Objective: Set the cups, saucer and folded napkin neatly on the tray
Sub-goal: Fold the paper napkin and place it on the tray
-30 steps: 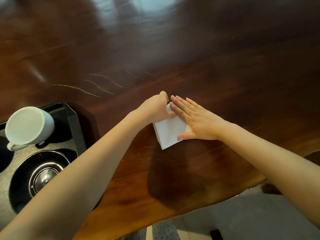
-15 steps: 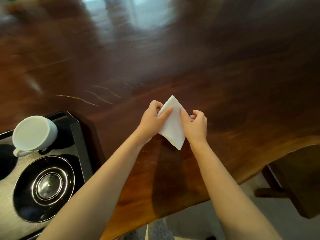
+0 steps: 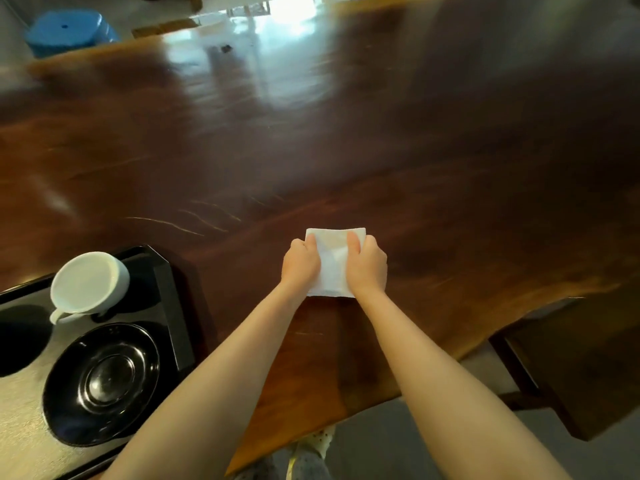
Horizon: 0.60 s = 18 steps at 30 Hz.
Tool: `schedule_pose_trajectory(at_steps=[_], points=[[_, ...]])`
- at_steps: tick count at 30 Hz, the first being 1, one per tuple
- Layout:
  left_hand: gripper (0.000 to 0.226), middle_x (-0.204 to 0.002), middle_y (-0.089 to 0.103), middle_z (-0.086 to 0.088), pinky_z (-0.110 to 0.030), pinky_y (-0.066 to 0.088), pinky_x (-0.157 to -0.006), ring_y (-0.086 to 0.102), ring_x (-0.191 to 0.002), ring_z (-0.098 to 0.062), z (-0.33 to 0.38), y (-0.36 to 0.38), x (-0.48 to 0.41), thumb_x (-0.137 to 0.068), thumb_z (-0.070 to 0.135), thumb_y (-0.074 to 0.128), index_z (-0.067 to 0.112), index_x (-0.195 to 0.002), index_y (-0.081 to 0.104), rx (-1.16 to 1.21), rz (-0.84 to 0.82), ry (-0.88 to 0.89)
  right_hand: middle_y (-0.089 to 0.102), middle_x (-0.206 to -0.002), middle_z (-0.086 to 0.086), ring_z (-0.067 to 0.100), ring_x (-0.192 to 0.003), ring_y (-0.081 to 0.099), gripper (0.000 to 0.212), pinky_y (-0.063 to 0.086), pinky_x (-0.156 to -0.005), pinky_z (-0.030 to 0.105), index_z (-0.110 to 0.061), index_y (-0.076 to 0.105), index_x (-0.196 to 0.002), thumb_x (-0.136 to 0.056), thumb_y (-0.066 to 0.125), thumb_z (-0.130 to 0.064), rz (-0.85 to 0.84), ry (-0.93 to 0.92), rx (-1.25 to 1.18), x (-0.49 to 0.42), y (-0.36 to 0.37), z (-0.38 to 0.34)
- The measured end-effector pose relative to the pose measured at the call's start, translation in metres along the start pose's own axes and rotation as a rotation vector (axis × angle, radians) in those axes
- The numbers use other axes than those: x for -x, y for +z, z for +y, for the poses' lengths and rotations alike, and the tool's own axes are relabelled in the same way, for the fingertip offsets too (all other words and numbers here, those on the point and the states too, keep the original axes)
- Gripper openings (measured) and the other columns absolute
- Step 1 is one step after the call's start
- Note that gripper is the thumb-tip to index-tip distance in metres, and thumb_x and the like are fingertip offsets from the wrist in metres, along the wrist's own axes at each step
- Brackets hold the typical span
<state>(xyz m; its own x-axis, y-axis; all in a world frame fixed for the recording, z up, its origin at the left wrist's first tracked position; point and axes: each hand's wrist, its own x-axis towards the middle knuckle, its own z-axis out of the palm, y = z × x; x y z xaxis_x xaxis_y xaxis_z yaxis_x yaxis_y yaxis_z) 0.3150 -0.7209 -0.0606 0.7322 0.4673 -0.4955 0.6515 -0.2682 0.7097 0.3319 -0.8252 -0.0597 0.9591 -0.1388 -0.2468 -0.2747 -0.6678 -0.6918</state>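
A white folded napkin (image 3: 333,261) sits squared-up over the dark wooden table, held by both hands. My left hand (image 3: 300,263) grips its left edge and my right hand (image 3: 367,266) grips its right edge, thumbs on top. At the lower left is a black tray (image 3: 171,299). On it a white cup (image 3: 88,282) rests at the tray's far corner, handle toward me. A black saucer (image 3: 104,382) lies on the tray nearer to me. Both hands are well right of the tray.
The polished wooden table (image 3: 346,133) stretches far ahead and to the right. Its wavy near edge runs past my forearms. A dark bench (image 3: 581,358) stands low at the right. A blue stool (image 3: 67,29) is beyond the far left corner.
The napkin was pressed flat on the table, then lifted as a diamond between my fingers. Now it is turned square, with both hands gripping its sides.
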Motion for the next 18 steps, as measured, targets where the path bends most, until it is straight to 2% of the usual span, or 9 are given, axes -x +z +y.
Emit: schedule_pose_trajectory(at_steps=[3,6,9,12,18], points=[[0.043,-0.091,0.051,-0.004,-0.034,0.037,-0.066,0.049,-0.080,-0.022,-0.001,0.001,0.010,-0.098,0.041,0.024,0.006,-0.103,0.046,0.007,0.082,0.045,0.064,-0.097,0.010,0.019,-0.073,0.050,0.046,0.034,-0.054,0.027,-0.008,0.053,-0.100,-0.098,0.026,-0.045,0.017,0.011,0.125,0.004,0.003,-0.004],[0.038,-0.084,0.051,-0.002,-0.033,0.036,-0.059,0.050,-0.073,-0.020,-0.005,-0.012,0.018,-0.099,0.041,0.022,0.009,-0.095,0.042,-0.003,0.165,0.094,0.065,-0.099,0.011,0.020,-0.075,0.055,0.048,0.037,-0.056,0.029,-0.007,0.053,-0.102,-0.098,0.024,-0.045,0.013,-0.032,0.171,0.008,0.007,-0.017],[0.033,-0.080,0.051,0.001,-0.027,0.032,-0.049,0.046,-0.063,-0.010,-0.006,-0.033,0.025,-0.099,0.041,0.023,0.013,-0.091,0.040,0.036,0.234,0.123,0.066,-0.096,0.012,0.027,-0.081,0.062,0.050,0.042,-0.058,0.032,-0.007,0.053,-0.099,-0.098,0.022,-0.046,0.001,-0.120,0.189,0.016,0.011,-0.039],[0.032,-0.080,0.052,0.003,-0.023,0.036,-0.049,0.049,-0.063,-0.008,-0.008,-0.061,0.029,-0.099,0.042,0.023,0.015,-0.095,0.041,0.076,0.293,0.126,0.067,-0.095,0.012,0.028,-0.084,0.064,0.051,0.050,-0.064,0.037,-0.008,0.052,-0.100,-0.097,0.020,-0.047,-0.013,-0.210,0.204,0.029,0.018,-0.066],[0.036,-0.083,0.053,0.003,-0.021,0.034,-0.049,0.051,-0.066,-0.009,-0.036,-0.140,0.039,-0.098,0.043,0.024,0.014,-0.101,0.044,0.118,0.415,0.089,0.067,-0.096,0.013,0.030,-0.086,0.064,0.052,0.052,-0.068,0.039,-0.007,0.052,-0.100,-0.098,0.020,-0.047,-0.080,-0.380,0.232,0.075,0.055,-0.126]])
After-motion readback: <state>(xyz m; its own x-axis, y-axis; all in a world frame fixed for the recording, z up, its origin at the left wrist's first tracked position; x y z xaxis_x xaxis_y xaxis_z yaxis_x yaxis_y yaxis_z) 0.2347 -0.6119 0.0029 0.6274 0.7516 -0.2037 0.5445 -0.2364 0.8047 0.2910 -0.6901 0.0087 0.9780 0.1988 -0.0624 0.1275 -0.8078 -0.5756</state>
